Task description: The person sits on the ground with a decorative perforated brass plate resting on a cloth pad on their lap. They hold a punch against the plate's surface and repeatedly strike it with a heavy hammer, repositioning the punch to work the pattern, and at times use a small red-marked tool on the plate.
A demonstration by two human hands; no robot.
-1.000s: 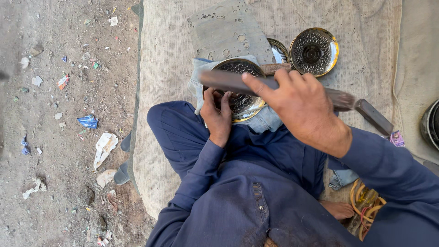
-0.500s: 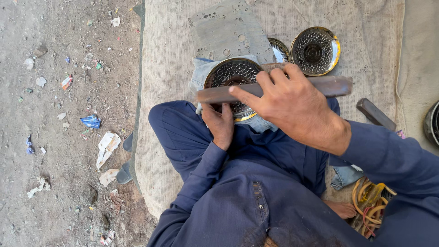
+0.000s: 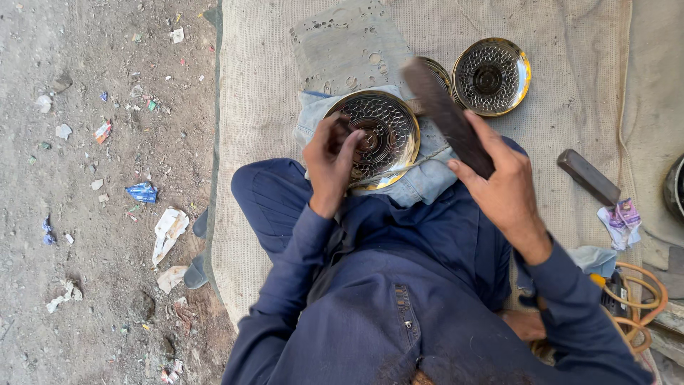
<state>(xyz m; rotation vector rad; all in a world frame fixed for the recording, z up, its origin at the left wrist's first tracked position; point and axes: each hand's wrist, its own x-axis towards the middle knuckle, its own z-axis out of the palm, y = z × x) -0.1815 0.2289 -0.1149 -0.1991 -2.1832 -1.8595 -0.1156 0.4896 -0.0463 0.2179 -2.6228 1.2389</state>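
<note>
A round patterned metal plate (image 3: 385, 128) with a gold rim lies on a folded denim cloth (image 3: 427, 182) over my lap. My left hand (image 3: 331, 160) presses on the plate's near left edge, fingers curled over it. My right hand (image 3: 499, 178) grips a long dark flat file (image 3: 445, 114), raised and angled over the plate's right side, its tip blurred. I sit cross-legged in blue work clothes on a burlap mat (image 3: 263, 107).
Two more gold-rimmed plates (image 3: 491, 75) lie on the mat beyond, one partly hidden by the file. A dark rectangular block (image 3: 588, 176) sits to the right, with crumpled paper (image 3: 621, 221) and an orange coiled cord (image 3: 641, 303). Littered dirt ground (image 3: 107, 178) lies left.
The file swung from lying flat across the plate to a raised diagonal at its right side. My left hand shifted up onto the plate's left edge, and the plate's face is now uncovered.
</note>
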